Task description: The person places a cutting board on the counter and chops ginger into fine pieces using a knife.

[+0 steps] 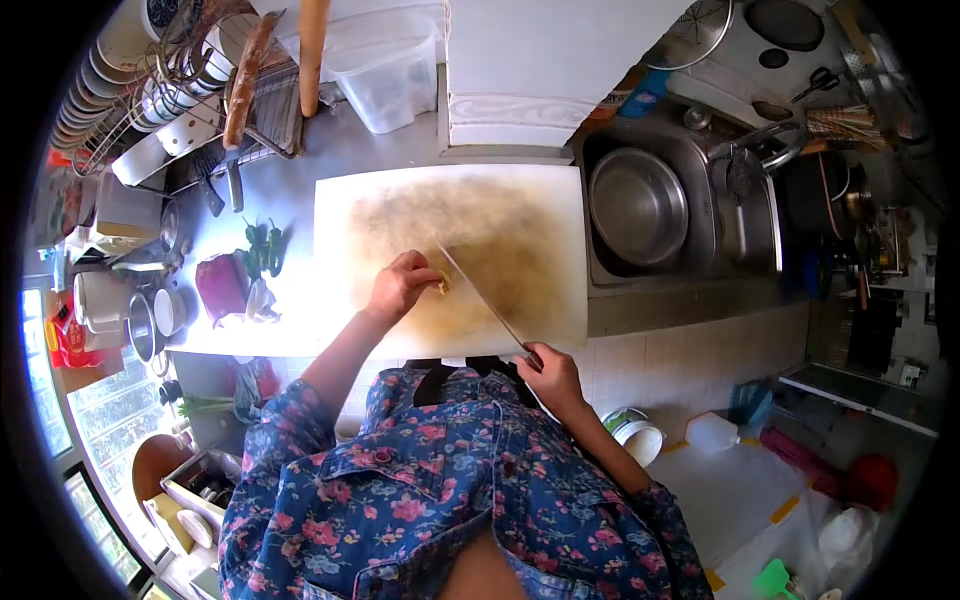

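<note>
A large, stained white cutting board [345,215] lies on the counter in front of me. My left hand [402,285] is over its middle, fingers pinched on a small yellowish piece of food [442,284] that looks like ginger; its exact kind is hard to make out. In my right hand [552,376], by the board's near right edge, is the handle of a kitchen knife [480,296]. The long thin blade slants up and left across the board, its tip beyond the piece and its side close to my left fingertips. Whether blade and piece touch, I cannot tell.
Green peppers [264,248] and a dark red package [221,287] lie left of the board. To the right is a sink with a metal basin [640,207]. A dish rack [165,95] and a clear plastic container [385,75] stand at the back.
</note>
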`<action>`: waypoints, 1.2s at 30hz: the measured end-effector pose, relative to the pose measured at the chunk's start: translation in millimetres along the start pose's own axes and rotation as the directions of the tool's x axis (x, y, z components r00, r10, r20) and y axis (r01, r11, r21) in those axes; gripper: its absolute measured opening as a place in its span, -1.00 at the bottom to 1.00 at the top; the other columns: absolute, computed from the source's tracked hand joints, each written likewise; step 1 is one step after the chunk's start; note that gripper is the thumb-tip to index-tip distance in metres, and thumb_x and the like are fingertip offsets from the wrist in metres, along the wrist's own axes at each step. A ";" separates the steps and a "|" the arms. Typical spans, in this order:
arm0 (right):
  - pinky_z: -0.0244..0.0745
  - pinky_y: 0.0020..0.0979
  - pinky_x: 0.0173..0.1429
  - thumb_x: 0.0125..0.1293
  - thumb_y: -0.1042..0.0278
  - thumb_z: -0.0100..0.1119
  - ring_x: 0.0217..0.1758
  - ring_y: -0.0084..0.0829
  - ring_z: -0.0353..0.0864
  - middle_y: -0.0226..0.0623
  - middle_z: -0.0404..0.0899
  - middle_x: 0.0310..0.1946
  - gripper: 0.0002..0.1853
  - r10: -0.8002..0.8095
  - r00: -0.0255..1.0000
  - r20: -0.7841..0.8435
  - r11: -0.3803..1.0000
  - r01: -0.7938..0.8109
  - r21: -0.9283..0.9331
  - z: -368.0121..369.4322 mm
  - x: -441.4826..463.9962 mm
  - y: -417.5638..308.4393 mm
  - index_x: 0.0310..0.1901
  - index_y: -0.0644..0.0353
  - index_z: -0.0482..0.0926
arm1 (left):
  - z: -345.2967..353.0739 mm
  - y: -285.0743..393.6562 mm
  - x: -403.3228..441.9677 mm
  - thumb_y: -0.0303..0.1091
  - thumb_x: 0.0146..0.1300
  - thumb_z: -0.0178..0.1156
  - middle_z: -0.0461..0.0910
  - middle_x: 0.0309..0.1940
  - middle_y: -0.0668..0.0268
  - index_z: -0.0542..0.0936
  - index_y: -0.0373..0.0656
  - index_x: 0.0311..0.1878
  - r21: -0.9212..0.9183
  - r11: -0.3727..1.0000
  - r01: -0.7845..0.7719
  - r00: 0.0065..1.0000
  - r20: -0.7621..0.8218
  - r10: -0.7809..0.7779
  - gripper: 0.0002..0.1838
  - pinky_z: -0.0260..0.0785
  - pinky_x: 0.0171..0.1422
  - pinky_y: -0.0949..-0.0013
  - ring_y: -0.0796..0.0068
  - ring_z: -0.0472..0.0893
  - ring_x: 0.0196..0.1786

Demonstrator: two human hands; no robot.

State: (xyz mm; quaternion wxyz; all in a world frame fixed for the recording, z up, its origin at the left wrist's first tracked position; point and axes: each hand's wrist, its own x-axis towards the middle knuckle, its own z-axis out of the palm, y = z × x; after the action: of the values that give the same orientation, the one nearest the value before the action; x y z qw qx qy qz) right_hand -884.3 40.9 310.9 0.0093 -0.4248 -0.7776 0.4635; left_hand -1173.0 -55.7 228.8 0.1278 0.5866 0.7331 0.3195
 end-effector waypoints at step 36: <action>0.47 -0.17 -0.30 0.28 0.20 0.14 -0.39 -0.05 0.62 -0.07 0.59 -0.51 -0.76 -0.296 0.955 -0.032 0.912 0.272 -0.308 35.2 -7.7 -34.8 -0.26 0.23 0.53 | 12.6 -0.1 -31.5 -0.42 -0.07 0.11 0.53 0.00 0.36 0.63 -0.19 -0.11 0.218 0.937 -0.273 0.953 -0.076 0.295 -0.63 0.44 0.11 0.42 0.34 0.46 0.12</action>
State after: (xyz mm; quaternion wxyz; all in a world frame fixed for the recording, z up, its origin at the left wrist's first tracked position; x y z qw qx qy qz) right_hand -916.5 3.4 319.0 0.0423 -0.3215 -0.8913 0.3168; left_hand -1157.2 -81.4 213.2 -0.0205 0.6783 0.6756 0.2882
